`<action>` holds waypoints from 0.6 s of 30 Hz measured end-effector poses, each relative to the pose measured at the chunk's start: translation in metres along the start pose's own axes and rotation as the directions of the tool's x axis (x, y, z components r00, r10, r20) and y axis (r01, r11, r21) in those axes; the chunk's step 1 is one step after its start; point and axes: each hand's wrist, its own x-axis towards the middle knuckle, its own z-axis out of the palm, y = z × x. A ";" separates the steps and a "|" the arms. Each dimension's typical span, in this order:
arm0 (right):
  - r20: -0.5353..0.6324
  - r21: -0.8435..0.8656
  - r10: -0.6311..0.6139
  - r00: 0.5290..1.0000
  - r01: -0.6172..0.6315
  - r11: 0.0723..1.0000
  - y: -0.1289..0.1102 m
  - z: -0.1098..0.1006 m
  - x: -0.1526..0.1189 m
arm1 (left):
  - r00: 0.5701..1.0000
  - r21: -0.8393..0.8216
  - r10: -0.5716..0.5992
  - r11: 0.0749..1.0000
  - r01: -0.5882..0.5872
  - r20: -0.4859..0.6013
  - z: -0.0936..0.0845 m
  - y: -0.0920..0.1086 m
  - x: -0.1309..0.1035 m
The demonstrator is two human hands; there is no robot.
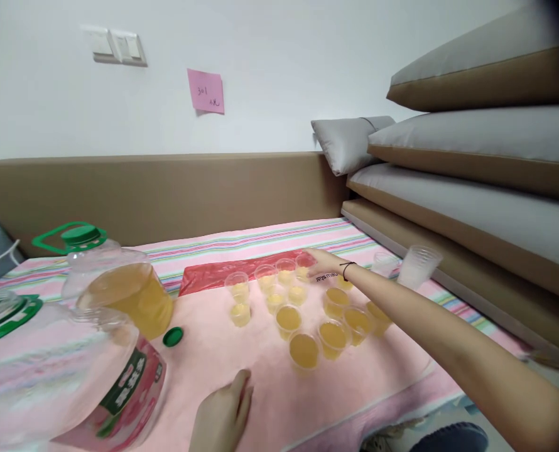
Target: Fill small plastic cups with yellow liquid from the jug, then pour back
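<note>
My right hand (321, 262) reaches over the filled cups to the back row. Its fingers are closed at the side of a clear plastic cup (303, 271) with a little yellow juice in it. Several similar part-filled cups (274, 300) stand beside it in a loose group. Nearer to me are fuller plastic cups of amber juice (304, 351), some half hidden under my right forearm. My left hand (222, 411) rests low on the pink cloth (260, 351), fingers curled in, with nothing visible in them.
On the left stand a large juice jug (133, 298) with a green handle and a clear jug (110, 383) with a pink label. A green cap (173, 336) lies by them. Red plastic wrap (213, 276) lies behind the cups. Stacked cups (418, 267) lean near piled cushions (477, 188) at right.
</note>
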 end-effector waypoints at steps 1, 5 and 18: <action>-0.017 0.022 0.008 1.000 -0.007 1.000 0.000 0.005 0.003 | 1.000 -0.001 0.000 1.000 0.000 0.005 0.000 0.000 0.000; -0.099 0.123 0.064 0.993 -0.052 0.991 0.007 0.013 0.004 | 1.000 0.012 -0.007 1.000 0.007 0.020 0.001 0.000 -0.001; -0.359 0.633 0.204 0.911 0.077 0.770 0.017 -0.041 -0.048 | 0.999 0.052 -0.008 0.999 0.005 0.051 -0.002 0.004 0.002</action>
